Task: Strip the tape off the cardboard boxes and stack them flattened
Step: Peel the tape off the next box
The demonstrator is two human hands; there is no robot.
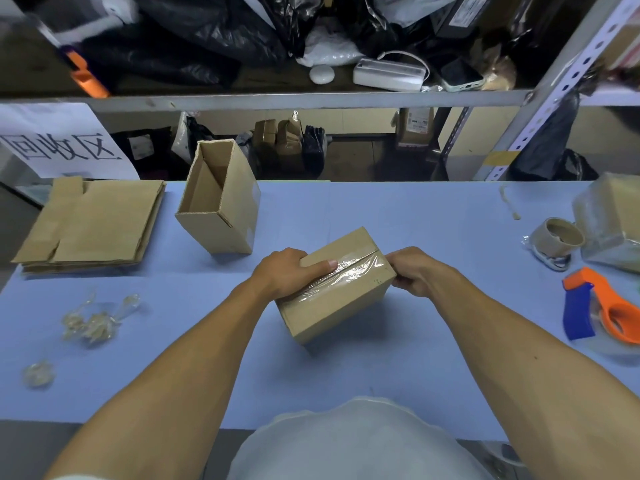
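Cardboard box (337, 289), light and stiff, gripped between both hands, left hand (287, 271) clamping its top, right hand (414, 271) pinching the slick tape (349, 273) end.

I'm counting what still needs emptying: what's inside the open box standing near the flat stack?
The open box shows only bare cardboard walls inside; its bottom is hidden by the near wall, so something small could sit there.

arms: bare forearms | top (349, 441): pale, whitish | hands: ungloved
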